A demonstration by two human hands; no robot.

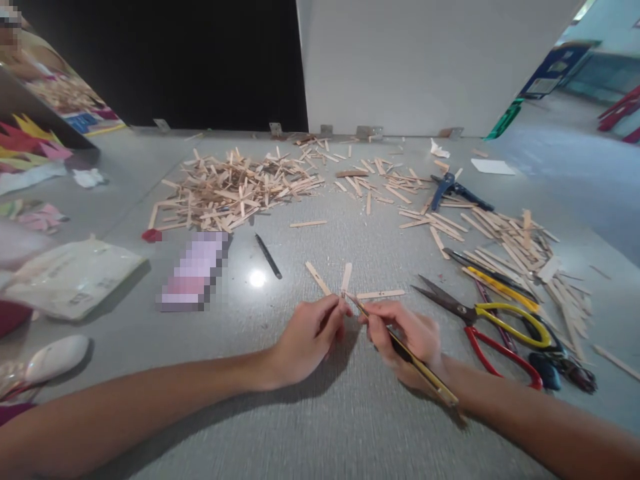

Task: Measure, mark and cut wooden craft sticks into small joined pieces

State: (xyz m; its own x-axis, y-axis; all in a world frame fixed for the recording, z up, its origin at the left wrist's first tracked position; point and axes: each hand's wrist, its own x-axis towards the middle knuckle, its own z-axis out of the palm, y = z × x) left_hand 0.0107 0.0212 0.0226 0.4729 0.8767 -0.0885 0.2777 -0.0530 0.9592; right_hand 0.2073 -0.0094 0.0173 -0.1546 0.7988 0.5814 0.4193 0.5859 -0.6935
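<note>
My left hand (310, 333) is closed, its thumb and fingertips pinching the lower end of a flat wooden craft stick (347, 275). In my right hand (407, 337) lies a slim yellow-and-dark craft knife (417, 363), gripped like a pen. Its pointed tip meets the stick close to my left fingertips. Just beyond the hands, one craft stick (317, 277) slants at the left and another (381, 294) lies nearly level at the right, with small dark marks on it. My fingers hide the near end of the pinched stick.
A heap of craft sticks (240, 190) lies at back left, more sticks (520, 240) at right. Scissors (467, 312) with red and yellow handles lie beside my right hand, blue-handled cutters (445, 190) farther back. A black pen (269, 256), blurred phone (195, 272) and white mouse (57, 359) are at left.
</note>
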